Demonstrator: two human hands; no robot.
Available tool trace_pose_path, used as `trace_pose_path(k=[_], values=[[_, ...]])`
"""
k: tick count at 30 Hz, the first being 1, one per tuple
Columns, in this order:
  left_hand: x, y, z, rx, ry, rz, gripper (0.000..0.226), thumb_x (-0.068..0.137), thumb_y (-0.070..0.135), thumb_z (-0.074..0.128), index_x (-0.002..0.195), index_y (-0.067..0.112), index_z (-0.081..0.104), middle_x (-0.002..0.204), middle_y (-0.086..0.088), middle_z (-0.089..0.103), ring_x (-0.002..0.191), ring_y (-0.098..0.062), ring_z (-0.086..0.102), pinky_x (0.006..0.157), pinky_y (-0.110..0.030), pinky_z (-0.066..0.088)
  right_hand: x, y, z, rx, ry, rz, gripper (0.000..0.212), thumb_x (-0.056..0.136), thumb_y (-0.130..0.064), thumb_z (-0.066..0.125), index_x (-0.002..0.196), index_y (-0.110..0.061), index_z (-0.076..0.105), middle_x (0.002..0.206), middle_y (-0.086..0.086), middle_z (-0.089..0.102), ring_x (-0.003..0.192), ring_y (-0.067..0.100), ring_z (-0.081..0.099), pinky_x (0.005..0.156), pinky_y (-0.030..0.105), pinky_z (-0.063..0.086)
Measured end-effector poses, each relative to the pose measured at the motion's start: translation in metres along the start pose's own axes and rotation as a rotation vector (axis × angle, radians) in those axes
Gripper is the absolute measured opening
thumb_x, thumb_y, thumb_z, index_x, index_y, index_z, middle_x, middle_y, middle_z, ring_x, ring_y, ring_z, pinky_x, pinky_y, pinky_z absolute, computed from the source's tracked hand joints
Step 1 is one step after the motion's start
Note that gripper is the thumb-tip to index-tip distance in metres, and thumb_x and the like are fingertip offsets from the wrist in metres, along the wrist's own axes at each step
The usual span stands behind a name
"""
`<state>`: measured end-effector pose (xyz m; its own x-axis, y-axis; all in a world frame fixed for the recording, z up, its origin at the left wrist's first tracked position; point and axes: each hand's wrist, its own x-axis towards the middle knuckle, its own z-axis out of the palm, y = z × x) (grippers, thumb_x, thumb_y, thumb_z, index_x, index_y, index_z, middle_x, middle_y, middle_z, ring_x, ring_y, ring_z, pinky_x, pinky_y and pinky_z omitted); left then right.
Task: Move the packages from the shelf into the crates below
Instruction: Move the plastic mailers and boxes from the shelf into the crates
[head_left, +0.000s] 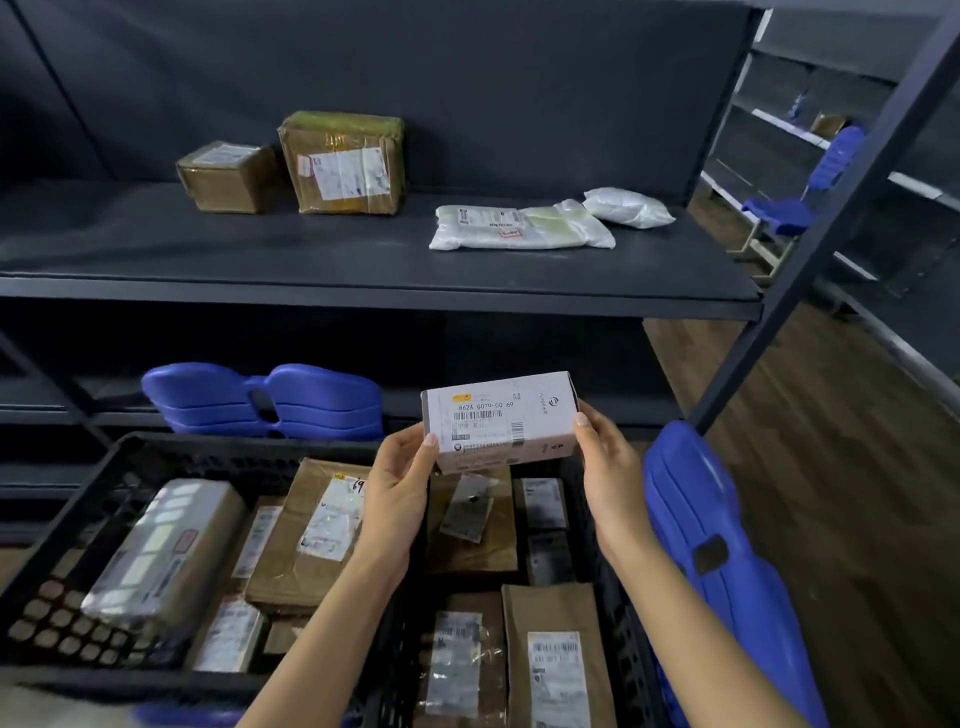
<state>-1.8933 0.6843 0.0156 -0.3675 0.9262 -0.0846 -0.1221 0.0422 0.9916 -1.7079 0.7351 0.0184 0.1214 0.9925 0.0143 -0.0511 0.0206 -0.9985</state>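
The white box (501, 421) is off the shelf (363, 270) and held in the air above the crates, about where the left crate (208, 448) and the right crate (621, 613) meet. The left hand (397, 483) has its left end and the right hand (610, 462) its right end. The thumbs press on the near face and the fingers curl behind, clamped on the box.

The label is turned toward the person, which I take to be for reading it before choosing a crate. Both crates hold brown parcels (317, 525) lying flat, so a free spot will have to be found.

Four packages lie on the shelf. A small brown carton (226, 176) and a taller brown carton (343, 163) sit far left, with a flat white bag (519, 228) and a white pouch (628, 208) to the right.
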Motion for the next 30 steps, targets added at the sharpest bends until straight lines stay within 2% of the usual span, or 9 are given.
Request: trace_pose_path(k=[2,7,11,14,18,21,25,28,30], values=[[0.001,-0.009,0.000,0.028,-0.006,-0.029,0.022,0.097,0.027,0.054,0.117,0.022,0.062,0.110,0.006,0.071,0.106,-0.009,0.065,0.091,-0.027,0.050,-0.005,0.007,-0.001,-0.020,0.030,0.019,0.020,0.098,-0.027,0.051,0.115,-0.034,0.059,0.108,-0.016,0.063,0.100,-0.008,0.055,0.078,0.009,0.044],[0.011,-0.022,0.001,0.087,0.011,-0.097,0.037,0.097,0.029,0.055,0.133,0.021,0.057,0.123,0.004,0.065,0.117,-0.011,0.058,0.102,-0.035,0.046,-0.012,0.026,-0.002,-0.123,0.087,0.049,0.028,0.098,-0.031,0.050,0.125,-0.030,0.058,0.129,-0.003,0.058,0.117,0.009,0.053,0.098,0.025,0.042],[0.018,-0.023,0.000,0.138,-0.023,-0.073,0.030,0.096,0.022,0.055,0.127,0.021,0.058,0.118,0.007,0.065,0.110,-0.008,0.058,0.087,-0.020,0.047,-0.015,0.034,0.003,-0.111,0.165,0.083,0.035,0.099,-0.028,0.050,0.133,-0.023,0.053,0.129,-0.002,0.059,0.117,0.011,0.054,0.095,0.026,0.043],[0.031,-0.026,-0.006,0.171,-0.100,-0.077,0.029,0.096,0.023,0.056,0.125,0.022,0.058,0.117,0.008,0.065,0.108,-0.007,0.059,0.090,-0.024,0.048,-0.017,0.041,0.012,-0.109,0.219,0.109,0.037,0.099,-0.025,0.050,0.135,-0.020,0.052,0.130,0.000,0.059,0.117,0.011,0.054,0.093,0.025,0.042],[0.054,-0.036,-0.011,0.252,-0.196,-0.062,0.036,0.098,0.013,0.050,0.132,0.021,0.055,0.120,0.012,0.061,0.103,0.002,0.057,0.085,-0.011,0.044,-0.018,0.057,0.027,-0.139,0.322,0.116,0.038,0.099,-0.024,0.050,0.136,-0.016,0.052,0.132,0.001,0.059,0.121,0.012,0.053,0.097,0.024,0.040],[0.076,-0.045,-0.012,0.317,-0.260,-0.024,0.035,0.097,0.009,0.050,0.130,0.018,0.059,0.124,0.009,0.060,0.115,-0.003,0.055,0.102,-0.022,0.042,-0.016,0.075,0.040,-0.154,0.411,0.133,0.040,0.099,-0.023,0.050,0.138,-0.017,0.051,0.135,0.000,0.056,0.124,0.014,0.051,0.102,0.028,0.040],[0.102,-0.067,-0.007,0.401,-0.431,-0.020,0.036,0.096,0.009,0.050,0.118,0.036,0.060,0.116,0.014,0.065,0.108,0.003,0.059,0.090,-0.010,0.043,-0.013,0.102,0.054,-0.156,0.541,0.183,0.040,0.099,-0.024,0.050,0.138,-0.017,0.050,0.134,0.003,0.056,0.124,0.020,0.052,0.104,0.037,0.041],[0.116,-0.087,0.000,0.413,-0.464,-0.084,0.038,0.095,0.014,0.056,0.133,0.021,0.053,0.126,0.007,0.061,0.116,-0.008,0.057,0.097,-0.021,0.044,-0.009,0.120,0.061,-0.095,0.624,0.243,0.038,0.099,-0.022,0.049,0.137,-0.018,0.051,0.132,0.006,0.058,0.122,0.024,0.054,0.105,0.043,0.042],[0.124,-0.099,0.007,0.441,-0.513,-0.099,0.036,0.096,0.011,0.054,0.130,0.023,0.052,0.116,0.012,0.061,0.109,-0.007,0.058,0.090,-0.020,0.043,-0.006,0.132,0.063,-0.077,0.694,0.266,0.037,0.100,-0.019,0.048,0.137,-0.013,0.051,0.132,0.008,0.058,0.123,0.025,0.053,0.103,0.035,0.042]])
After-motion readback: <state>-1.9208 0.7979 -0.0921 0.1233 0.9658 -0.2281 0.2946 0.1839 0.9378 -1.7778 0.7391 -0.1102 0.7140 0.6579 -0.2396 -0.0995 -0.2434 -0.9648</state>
